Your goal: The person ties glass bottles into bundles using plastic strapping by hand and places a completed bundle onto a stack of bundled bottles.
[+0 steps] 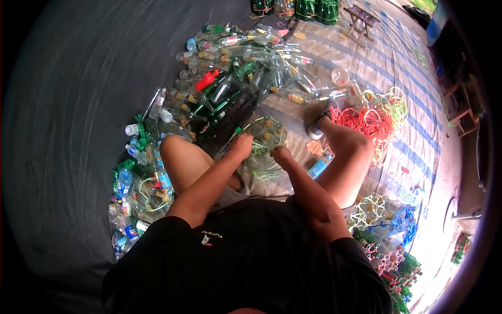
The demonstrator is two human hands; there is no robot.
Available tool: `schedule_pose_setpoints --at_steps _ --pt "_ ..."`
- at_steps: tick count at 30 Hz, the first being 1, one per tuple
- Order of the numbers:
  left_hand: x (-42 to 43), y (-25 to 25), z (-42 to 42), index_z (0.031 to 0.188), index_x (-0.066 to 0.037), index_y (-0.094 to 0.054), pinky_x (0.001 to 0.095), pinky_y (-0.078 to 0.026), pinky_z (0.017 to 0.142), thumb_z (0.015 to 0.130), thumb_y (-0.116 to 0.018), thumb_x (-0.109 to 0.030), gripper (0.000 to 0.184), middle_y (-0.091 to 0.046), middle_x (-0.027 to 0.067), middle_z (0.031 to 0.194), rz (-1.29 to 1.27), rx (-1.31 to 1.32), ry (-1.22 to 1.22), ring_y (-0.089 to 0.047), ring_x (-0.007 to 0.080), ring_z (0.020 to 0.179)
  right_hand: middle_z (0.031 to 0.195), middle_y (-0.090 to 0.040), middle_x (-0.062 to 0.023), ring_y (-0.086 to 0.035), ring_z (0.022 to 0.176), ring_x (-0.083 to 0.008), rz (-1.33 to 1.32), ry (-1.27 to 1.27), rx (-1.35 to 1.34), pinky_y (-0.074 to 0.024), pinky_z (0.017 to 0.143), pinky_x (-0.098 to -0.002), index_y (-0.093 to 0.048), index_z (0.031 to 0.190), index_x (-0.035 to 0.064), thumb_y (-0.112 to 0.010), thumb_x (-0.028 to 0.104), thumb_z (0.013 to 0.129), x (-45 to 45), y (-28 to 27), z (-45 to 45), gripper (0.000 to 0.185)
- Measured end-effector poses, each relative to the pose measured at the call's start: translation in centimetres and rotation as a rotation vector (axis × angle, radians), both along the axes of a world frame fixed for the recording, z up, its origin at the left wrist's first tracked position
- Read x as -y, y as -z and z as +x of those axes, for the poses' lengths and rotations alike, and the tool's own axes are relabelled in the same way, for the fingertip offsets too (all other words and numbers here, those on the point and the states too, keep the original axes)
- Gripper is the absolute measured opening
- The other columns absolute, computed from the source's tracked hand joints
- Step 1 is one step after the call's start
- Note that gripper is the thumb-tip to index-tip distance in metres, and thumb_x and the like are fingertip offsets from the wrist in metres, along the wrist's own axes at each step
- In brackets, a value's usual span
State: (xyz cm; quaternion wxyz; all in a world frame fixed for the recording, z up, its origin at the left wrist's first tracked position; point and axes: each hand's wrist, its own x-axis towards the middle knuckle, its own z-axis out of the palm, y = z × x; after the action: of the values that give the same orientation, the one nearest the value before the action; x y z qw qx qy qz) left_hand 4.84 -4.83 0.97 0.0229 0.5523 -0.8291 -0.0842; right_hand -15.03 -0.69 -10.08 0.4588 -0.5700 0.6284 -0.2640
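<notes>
Between my legs stands a bundle of clear glass bottles (269, 137), with a loop of pale green plastic twine (258, 148) around it and more twine bunched at its near side. My left hand (242, 145) is closed at the bundle's left edge, on the twine as far as I can see. A small green piece (238, 130) shows just above that hand. At the bundle's right side my right hand (282, 155) is closed in a pinch on the twine. The fingertips of both hands are mostly hidden from above.
Loose glass bottles (225, 94) heap in front. Plastic bottles (125, 180) lie along the left. Red twine (366, 125) is piled beyond my right knee. Tied bottle bundles (384, 230) stand at right, others (316, 10) at the back near a small stool (361, 18). A striped tarp (402, 112) covers the ground.
</notes>
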Motion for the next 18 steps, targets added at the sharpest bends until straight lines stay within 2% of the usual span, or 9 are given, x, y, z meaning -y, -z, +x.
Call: schedule_pose_setpoints --at_steps 2,6,8,9,12,14,15,17,18 --pt "0.3 0.3 0.5 0.088 -0.006 -0.066 0.0482 -0.052 0.076 0.083 -0.05 -0.004 0.016 -0.064 0.0193 0.094 -0.002 -0.012 0.052 -0.064 0.0394 0.089 0.084 -0.067 -0.0249 -0.066 0.082 -0.0397 0.046 0.032 0.029 -0.0504 0.073 -0.0451 -0.07 0.084 -0.0007 -0.058 0.029 0.079 -0.2 -1.2 0.3 0.032" --pt "1.0 0.7 1.1 0.089 -0.006 -0.066 0.0465 -0.052 0.075 0.084 -0.05 -0.004 0.017 -0.063 0.0184 0.096 -0.033 -0.084 0.101 -0.064 0.0386 0.089 0.084 -0.067 -0.0245 -0.066 0.081 -0.0395 0.05 0.013 0.005 -0.0503 0.073 -0.0446 -0.07 0.084 -0.0004 -0.058 0.029 0.079 -0.1 -1.1 0.4 0.032" --pt "1.6 0.9 1.5 0.09 -0.007 -0.068 0.0446 -0.052 0.08 0.084 -0.053 -0.004 0.016 -0.066 0.0172 0.095 0.136 -0.229 0.043 -0.064 0.037 0.092 0.074 -0.067 -0.0134 -0.062 0.07 -0.0228 0.073 0.063 0.053 -0.0478 0.066 -0.037 -0.07 0.083 -0.0009 -0.064 0.026 0.08 -0.1 -1.3 0.5 0.028" --pt "2.1 1.2 1.5 0.09 -0.007 -0.068 0.0446 -0.052 0.08 0.084 -0.053 -0.004 0.016 -0.066 0.0172 0.095 0.137 -0.23 0.043 -0.064 0.037 0.092 0.074 -0.067 -0.0134 -0.062 0.07 -0.0228 0.075 0.063 0.052 -0.0478 0.066 -0.037 -0.07 0.083 -0.0009 -0.064 0.026 0.08 -0.2 -1.6 0.5 0.028" --pt "3.1 1.8 1.5 0.096 -0.009 -0.07 0.0442 -0.052 0.08 0.086 -0.055 -0.006 0.018 -0.068 0.0159 0.098 0.211 -0.21 0.03 -0.065 0.0353 0.094 0.075 -0.068 -0.0136 -0.063 0.071 -0.0239 0.043 0.077 0.019 -0.0479 0.067 -0.0375 -0.071 0.085 -0.0005 -0.064 0.024 0.079 -0.2 -2.2 0.5 0.026" --pt "3.4 1.6 1.0 0.101 -0.011 -0.071 0.0442 -0.052 0.079 0.087 -0.057 -0.007 0.02 -0.069 0.0162 0.1 0.395 -0.195 -0.093 -0.065 0.0345 0.095 0.077 -0.068 -0.0137 -0.064 0.072 -0.0251 0.15 0.167 0.012 -0.0483 0.068 -0.0381 -0.071 0.086 0.001 -0.065 0.023 0.078 -0.5 -2.3 0.4 0.025" --pt "3.6 1.8 0.9 0.101 -0.011 -0.071 0.0442 -0.052 0.079 0.087 -0.057 -0.007 0.02 -0.069 0.0162 0.1 0.397 -0.197 -0.091 -0.065 0.0345 0.095 0.077 -0.068 -0.0137 -0.064 0.072 -0.0251 0.151 0.169 0.009 -0.0483 0.068 -0.0381 -0.071 0.086 0.001 -0.065 0.023 0.078 -0.5 -2.0 0.3 0.025" --pt "4.0 2.4 0.9 0.103 -0.012 -0.07 0.0445 -0.053 0.079 0.086 -0.06 -0.009 0.02 -0.069 0.0162 0.101 0.38 -0.21 -0.064 -0.065 0.0347 0.095 0.091 -0.068 -0.0232 -0.064 0.086 -0.0407 0.107 0.12 -0.1 -0.0509 0.076 -0.0445 -0.069 0.082 0.0005 -0.056 0.027 0.078 -0.4 -1.4 0.3 0.03" --pt "4.1 3.1 1.1 0.103 -0.012 -0.07 0.0445 -0.053 0.079 0.086 -0.06 -0.009 0.02 -0.069 0.0162 0.101 0.38 -0.211 -0.071 -0.065 0.0347 0.095 0.091 -0.068 -0.0232 -0.064 0.086 -0.0407 0.107 0.114 -0.101 -0.0509 0.076 -0.0445 -0.069 0.082 0.0005 -0.056 0.027 0.078 -0.4 -0.6 0.3 0.03"
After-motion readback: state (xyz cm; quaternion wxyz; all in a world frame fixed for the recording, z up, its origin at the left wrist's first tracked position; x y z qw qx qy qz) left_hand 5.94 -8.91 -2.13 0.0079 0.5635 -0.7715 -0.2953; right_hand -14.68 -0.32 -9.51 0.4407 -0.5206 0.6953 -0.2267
